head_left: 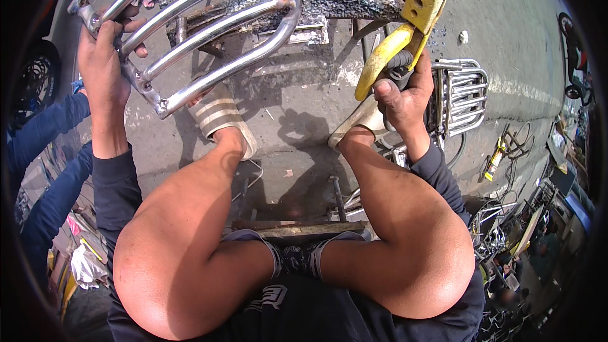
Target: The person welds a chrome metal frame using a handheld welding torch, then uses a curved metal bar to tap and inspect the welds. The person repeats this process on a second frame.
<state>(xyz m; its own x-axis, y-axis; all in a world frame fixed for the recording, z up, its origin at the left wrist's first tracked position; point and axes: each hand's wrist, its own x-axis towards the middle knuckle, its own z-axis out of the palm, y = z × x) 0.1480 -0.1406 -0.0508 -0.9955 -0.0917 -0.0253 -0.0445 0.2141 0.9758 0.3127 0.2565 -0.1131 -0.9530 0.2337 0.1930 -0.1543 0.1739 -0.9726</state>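
Shiny tubular rack point(218, 36): upper L, overlapping the spattered metal stand point(354, 3) in view; contact unclear. Your L hand point(104, 66) gripped its L edge, fingers part-curled, tips visible past the rail. Your R hand point(408, 101) was wrapped round a yellow tool's point(384, 56) lower end, thumb nearside, other fingers mostly hidden. Second rack point(465, 98): on floor, R.

We see a smooth, glossy metal tube rack point(212, 33), a scuffed, yellow-coated hand tool point(386, 57), rough, crusted stand bars point(348, 3) and matt cloth sleeves point(117, 174).
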